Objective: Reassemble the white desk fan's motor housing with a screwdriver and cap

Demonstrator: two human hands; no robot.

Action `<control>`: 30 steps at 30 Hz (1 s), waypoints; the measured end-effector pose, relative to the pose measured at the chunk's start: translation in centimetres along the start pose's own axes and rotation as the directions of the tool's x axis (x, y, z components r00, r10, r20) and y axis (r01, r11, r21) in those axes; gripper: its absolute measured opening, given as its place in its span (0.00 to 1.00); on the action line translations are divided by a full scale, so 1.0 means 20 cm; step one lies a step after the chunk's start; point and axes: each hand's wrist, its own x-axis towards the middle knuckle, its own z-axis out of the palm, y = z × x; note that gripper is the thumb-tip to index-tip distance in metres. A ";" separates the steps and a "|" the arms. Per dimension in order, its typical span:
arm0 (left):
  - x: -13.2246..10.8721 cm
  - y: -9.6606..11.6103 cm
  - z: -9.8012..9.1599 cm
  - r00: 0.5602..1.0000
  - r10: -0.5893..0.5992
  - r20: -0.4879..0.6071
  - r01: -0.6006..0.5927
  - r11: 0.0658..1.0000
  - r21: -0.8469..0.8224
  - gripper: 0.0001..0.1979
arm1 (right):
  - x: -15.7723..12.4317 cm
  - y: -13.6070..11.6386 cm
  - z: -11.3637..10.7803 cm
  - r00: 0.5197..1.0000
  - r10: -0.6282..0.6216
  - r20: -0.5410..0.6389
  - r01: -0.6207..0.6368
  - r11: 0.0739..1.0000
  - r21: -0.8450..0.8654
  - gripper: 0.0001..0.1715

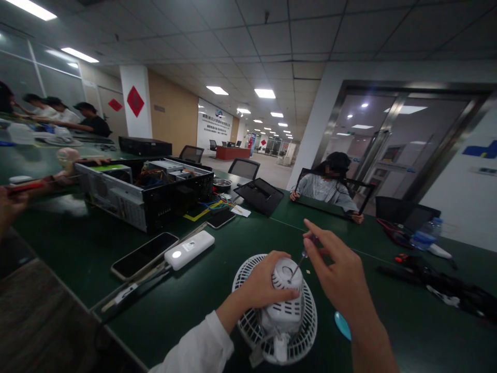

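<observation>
One white desk fan (306, 324) sat clasped by the left hand (260, 280) around its motor housing (287, 274), while the right hand (336, 272) pinched a small screwdriver (300, 264), tip at the housing.

My left hand (264, 280) hides part of the white fan motor housing (286, 316). Screwdriver (300, 265) tip contact with any screw: too small to confirm.

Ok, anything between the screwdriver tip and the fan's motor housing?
Nothing visible. The screwdriver, held in the right hand, has its tip at the top of the motor housing. The left hand grips the housing's side, clear of the tip.
</observation>
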 end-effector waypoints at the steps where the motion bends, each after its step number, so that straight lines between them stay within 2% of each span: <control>1: 0.00 0.00 0.00 1.000 0.000 0.000 0.000 1.000 -0.004 0.31 | 0.00 0.00 -0.01 0.999 0.006 0.041 -0.007 0.999 0.042 0.22; 4: 0.00 0.00 0.00 1.000 -0.008 0.000 0.008 1.000 -0.011 0.32 | -0.01 -0.01 -0.02 0.995 -0.024 0.093 0.017 0.997 0.075 0.20; 6: 0.00 0.01 0.00 1.000 -0.011 0.000 0.011 1.000 -0.008 0.32 | -0.01 -0.02 -0.02 0.999 -0.029 0.045 0.029 1.000 0.005 0.17; 8: 0.00 0.01 0.00 1.000 -0.013 0.001 0.013 1.000 -0.002 0.32 | -0.01 -0.03 -0.02 1.000 0.000 0.009 0.000 0.999 -0.042 0.18; 11: 0.00 0.01 0.00 1.000 -0.011 0.005 0.011 1.000 -0.002 0.31 | -0.01 -0.02 -0.03 0.992 0.055 0.111 -0.060 0.998 0.035 0.23; 13: 0.00 0.01 0.00 1.000 -0.013 0.008 0.013 1.000 -0.007 0.31 | -0.01 -0.02 -0.03 0.987 0.054 0.152 -0.066 0.995 0.074 0.23; 16: 0.00 0.01 0.01 1.000 -0.018 0.006 0.018 1.000 -0.008 0.31 | -0.02 -0.03 -0.01 0.998 0.026 0.060 -0.025 1.000 -0.011 0.16; 18: 0.00 0.00 0.01 1.000 -0.015 0.003 0.015 1.000 -0.007 0.31 | -0.02 -0.03 0.01 1.000 0.013 0.013 -0.013 0.998 -0.061 0.16; 22: 0.00 0.00 0.01 1.000 -0.006 0.007 0.006 1.000 -0.005 0.30 | -0.02 -0.03 0.03 0.997 0.024 0.075 -0.029 0.998 0.059 0.22; 24: 0.00 0.00 0.01 1.000 -0.001 0.008 0.001 1.000 -0.004 0.30 | -0.02 -0.03 0.02 0.997 0.010 0.077 -0.018 0.995 0.094 0.21; 27: 0.00 -0.01 0.01 1.000 0.010 0.007 -0.010 1.000 -0.003 0.30 | -0.02 -0.03 0.03 1.000 0.000 -0.009 0.000 1.000 -0.003 0.15; 30: 0.00 -0.01 0.01 1.000 0.011 0.004 -0.011 1.000 0.000 0.30 | -0.02 -0.03 0.02 1.000 0.013 -0.012 -0.013 1.000 -0.009 0.18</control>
